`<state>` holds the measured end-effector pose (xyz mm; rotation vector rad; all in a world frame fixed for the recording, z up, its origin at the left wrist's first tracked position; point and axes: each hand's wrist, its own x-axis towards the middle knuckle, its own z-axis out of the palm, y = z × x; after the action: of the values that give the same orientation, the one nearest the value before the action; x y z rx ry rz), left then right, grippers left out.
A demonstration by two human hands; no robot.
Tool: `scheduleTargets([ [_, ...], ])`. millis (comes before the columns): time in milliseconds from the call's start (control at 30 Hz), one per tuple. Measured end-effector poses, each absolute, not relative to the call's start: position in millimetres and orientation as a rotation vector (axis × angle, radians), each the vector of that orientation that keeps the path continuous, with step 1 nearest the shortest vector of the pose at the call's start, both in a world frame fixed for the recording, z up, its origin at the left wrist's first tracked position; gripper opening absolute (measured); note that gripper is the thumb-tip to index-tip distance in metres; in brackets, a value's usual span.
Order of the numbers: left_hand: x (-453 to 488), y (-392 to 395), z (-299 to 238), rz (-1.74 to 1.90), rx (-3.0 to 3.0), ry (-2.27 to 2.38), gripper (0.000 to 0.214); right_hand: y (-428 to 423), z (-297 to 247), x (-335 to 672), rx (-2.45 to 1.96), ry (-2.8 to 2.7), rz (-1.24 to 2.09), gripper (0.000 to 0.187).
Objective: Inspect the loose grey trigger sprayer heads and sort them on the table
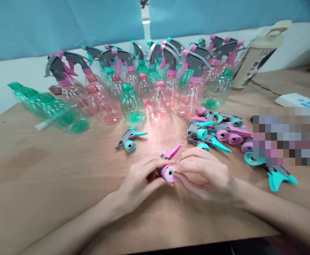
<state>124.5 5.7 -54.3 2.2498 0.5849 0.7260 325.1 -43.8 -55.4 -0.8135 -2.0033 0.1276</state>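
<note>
My left hand (140, 179) grips a pink and grey spray trigger head (169, 166) just above the wooden table (38, 184), its pink screw collar facing me. My right hand (205, 173) is closed in a pinch at the collar's opening; what its fingertips hold is too small to make out. A lone teal and grey trigger head (129, 139) lies on the table a little beyond my left hand. A pile of pink and teal trigger heads (219, 132) lies just past my right hand.
Several clear pink and green bottles (144, 95) stand at the back, some capped with triggers. More green bottles (51, 109) lie on their sides at the left. A beige jug (256, 56) and a white box (298, 100) sit at the right. A blurred patch hides part of the right side.
</note>
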Motion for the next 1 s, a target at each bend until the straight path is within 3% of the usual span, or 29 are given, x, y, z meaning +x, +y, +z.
scheduleTargets([
  [1000,124.8,4.1,-52.1,0.717,2.306,0.586,0.017,-47.9,-48.9,323.4,-0.985,-2.071,0.280,0.025],
])
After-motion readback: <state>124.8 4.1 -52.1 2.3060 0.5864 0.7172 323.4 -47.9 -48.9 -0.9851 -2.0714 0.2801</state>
